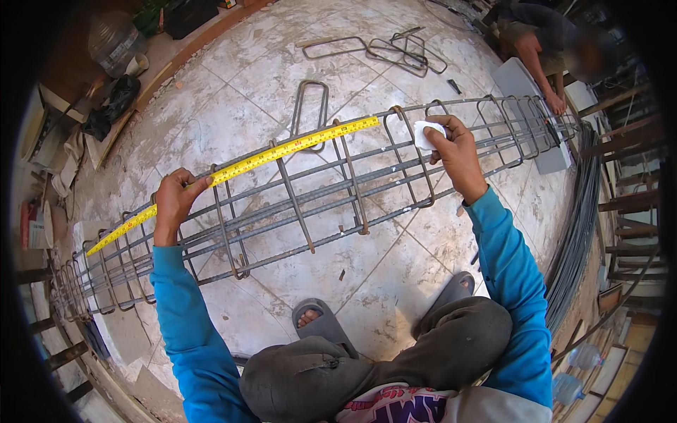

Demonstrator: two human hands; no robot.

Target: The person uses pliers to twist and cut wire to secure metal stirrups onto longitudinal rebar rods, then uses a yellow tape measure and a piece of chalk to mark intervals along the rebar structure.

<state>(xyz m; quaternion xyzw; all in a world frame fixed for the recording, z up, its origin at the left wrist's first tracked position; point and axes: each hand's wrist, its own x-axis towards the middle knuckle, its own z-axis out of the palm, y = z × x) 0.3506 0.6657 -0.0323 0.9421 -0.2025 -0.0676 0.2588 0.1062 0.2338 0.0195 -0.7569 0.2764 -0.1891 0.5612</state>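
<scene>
A long rebar cage (293,204) of ribbed bars and bent stirrups stretches across the floor in front of me, with white marks on some bars. Along its far top bar lies a yellow measuring tape (296,144), drawn out from the left to a free end left of my right hand. My left hand (176,203) pinches the tape against that bar, thumb on top. Beyond the tape's end, my right hand (457,151) holds a flat white piece (426,135) between thumb and fingers, close to a stirrup. I cannot tell what the piece is made of.
Behind the cage lie a loose stirrup (299,106) and several more stirrups (398,58). Another person (532,49) crouches at the far right, a hand at the cage's end. A bundle of steel rods (575,218) runs along the right. My sandalled foot (323,323) stands on the near side.
</scene>
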